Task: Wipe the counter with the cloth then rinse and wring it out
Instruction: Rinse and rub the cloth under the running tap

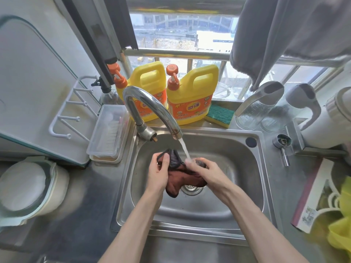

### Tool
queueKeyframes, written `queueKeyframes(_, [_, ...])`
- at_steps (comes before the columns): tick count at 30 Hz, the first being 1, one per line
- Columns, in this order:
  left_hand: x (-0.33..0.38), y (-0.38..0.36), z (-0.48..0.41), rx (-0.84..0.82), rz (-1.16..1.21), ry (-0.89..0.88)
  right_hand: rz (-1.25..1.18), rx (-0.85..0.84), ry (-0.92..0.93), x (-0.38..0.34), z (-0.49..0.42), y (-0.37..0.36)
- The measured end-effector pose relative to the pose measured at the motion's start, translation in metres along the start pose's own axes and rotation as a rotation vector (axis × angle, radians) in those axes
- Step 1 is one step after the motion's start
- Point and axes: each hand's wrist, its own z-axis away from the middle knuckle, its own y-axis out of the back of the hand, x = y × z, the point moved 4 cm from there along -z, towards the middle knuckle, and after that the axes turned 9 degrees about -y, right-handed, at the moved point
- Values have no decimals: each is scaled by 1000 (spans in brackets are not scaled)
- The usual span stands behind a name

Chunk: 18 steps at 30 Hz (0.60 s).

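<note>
A grey stainless-steel counter (98, 188) surrounds the steel sink basin (224, 149). On the ledge behind stand two yellow detergent jugs with orange pumps (191, 99), a green-and-yellow sponge (220, 115) just beside them, and what may be clear glass jars (254, 112); left sits a clear plastic box (109, 131)

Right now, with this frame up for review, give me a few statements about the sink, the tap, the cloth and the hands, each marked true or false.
1. Water is running from the tap onto the cloth. True.
2. Only the left hand holds the cloth. False: the right hand has a grip on it too.
3. The cloth is held over the sink, above the drain. True.
4. The cloth is bright green. False: it is dark reddish brown.
5. Two yellow bottles stand behind the sink. True.
6. The sponge lies inside the sink. False: it sits on the ledge behind it.
</note>
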Motion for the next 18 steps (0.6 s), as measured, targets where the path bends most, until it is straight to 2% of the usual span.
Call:
queueKeyframes(3, [4,-7,-1,14,168,156,-133,-58,-3,12,1,-11])
queueKeyframes(7, [-5,-10,2,-54,122,220,-501,56,-137,14,-2,-29])
queueKeyframes(9, [-8,-13,5,-61,117,257,-507,135,-117,11,7,-34])
queueKeyframes(11, [-6,-17,11,-60,195,346,-269,274,74,-1,26,-35])
queueKeyframes(14, [-9,-27,24,-164,465,619,220,375,593,-22,57,-48])
queueKeyframes(16, [-9,-29,28,-175,584,680,565,425,895,-23,58,-57])
queueKeyframes(18, [-6,-32,31,-164,642,699,779,481,1052,-22,52,-58])
